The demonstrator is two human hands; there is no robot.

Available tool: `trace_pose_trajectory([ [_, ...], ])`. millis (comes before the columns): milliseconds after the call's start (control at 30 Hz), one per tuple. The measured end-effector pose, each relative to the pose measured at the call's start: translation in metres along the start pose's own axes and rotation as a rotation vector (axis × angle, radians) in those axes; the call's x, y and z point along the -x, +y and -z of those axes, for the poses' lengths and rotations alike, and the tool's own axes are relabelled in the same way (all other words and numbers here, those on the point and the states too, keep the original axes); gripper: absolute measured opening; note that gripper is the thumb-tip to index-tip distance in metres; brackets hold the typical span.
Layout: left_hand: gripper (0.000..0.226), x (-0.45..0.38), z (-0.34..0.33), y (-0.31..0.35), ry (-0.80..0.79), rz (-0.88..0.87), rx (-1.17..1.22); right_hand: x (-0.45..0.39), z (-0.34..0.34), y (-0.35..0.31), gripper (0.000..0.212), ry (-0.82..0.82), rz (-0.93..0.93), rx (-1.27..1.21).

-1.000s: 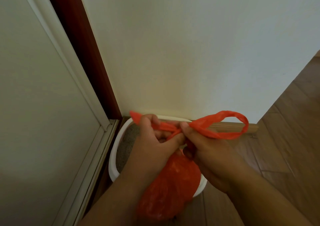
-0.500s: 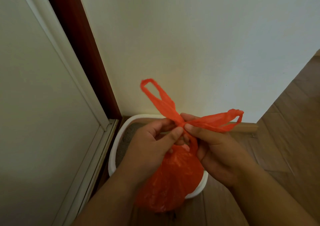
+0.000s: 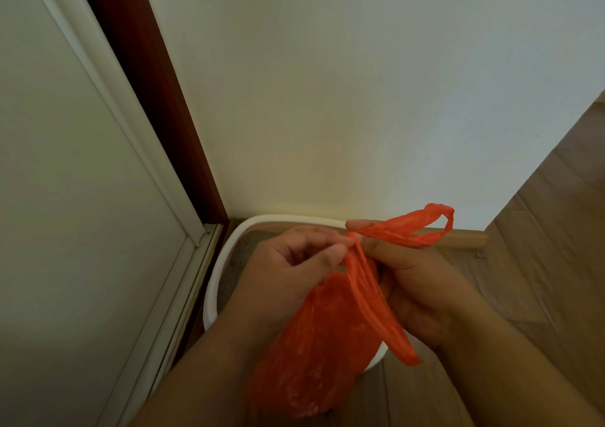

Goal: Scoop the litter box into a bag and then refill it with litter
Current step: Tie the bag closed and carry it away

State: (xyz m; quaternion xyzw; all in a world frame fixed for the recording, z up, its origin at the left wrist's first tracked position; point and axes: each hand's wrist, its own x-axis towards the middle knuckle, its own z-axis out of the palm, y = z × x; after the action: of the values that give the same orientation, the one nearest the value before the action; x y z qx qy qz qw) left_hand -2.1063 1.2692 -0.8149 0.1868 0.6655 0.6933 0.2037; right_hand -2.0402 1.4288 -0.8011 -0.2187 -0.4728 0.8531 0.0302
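Bag: orange plastic bag, bulging, hanging at about 6 o'clock of the view, held up in front of the litter box between both hands.
Left hand: left hand at 7 o'clock of the knot area, fingers curled in, thumb and fingertips pinching the bag's twisted neck where the two handles cross.
Right hand: right hand at 4 o'clock of the crossing, fingers curled, pinching the far handle loop, which sticks out toward 2 o'clock.
Near handle: the other loop hangs slack toward 5 o'clock, draped across the right palm.
Knot: whether the handles are actually knotted at the crossing is hard to tell; fingers cover it.
Litter box: white litter box on the floor in the corner, at 9 o'clock of the bag, mostly hidden behind hands and bag; grey litter shows inside.
Surroundings: pale wall at 12 o'clock, door panel at 9 o'clock, wood floor at 3 o'clock.
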Motion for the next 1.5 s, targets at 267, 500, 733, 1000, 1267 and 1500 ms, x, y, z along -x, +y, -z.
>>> trace_pose_trajectory([
  [267, 0.032, -0.002, -0.002, -0.007, 0.091, 0.006, -0.213, 0.002, -0.007, 0.000, 0.015, -0.016, 0.019, 0.094],
  [500, 0.037, 0.000, -0.007, -0.003, 0.062, 0.133, -0.175, 0.001, -0.008, 0.005, 0.015, -0.102, 0.000, 0.092],
  [733, 0.036, -0.004, -0.010, -0.002, 0.093, 0.166, -0.029, -0.007, 0.001, 0.001, 0.013, -0.014, 0.024, 0.107],
  [1000, 0.032, -0.005, -0.007, -0.004, 0.065, 0.124, -0.045, -0.009, -0.002, 0.002, 0.024, 0.006, -0.029, -0.089],
  [1267, 0.026, -0.007, -0.002, -0.015, -0.005, 0.094, -0.386, -0.012, 0.001, 0.003, 0.022, -0.031, -0.017, -0.168],
  [1500, 0.025, -0.007, -0.004, -0.015, 0.051, 0.097, -0.481, -0.016, 0.002, 0.008, 0.027, 0.046, 0.038, 0.067],
])
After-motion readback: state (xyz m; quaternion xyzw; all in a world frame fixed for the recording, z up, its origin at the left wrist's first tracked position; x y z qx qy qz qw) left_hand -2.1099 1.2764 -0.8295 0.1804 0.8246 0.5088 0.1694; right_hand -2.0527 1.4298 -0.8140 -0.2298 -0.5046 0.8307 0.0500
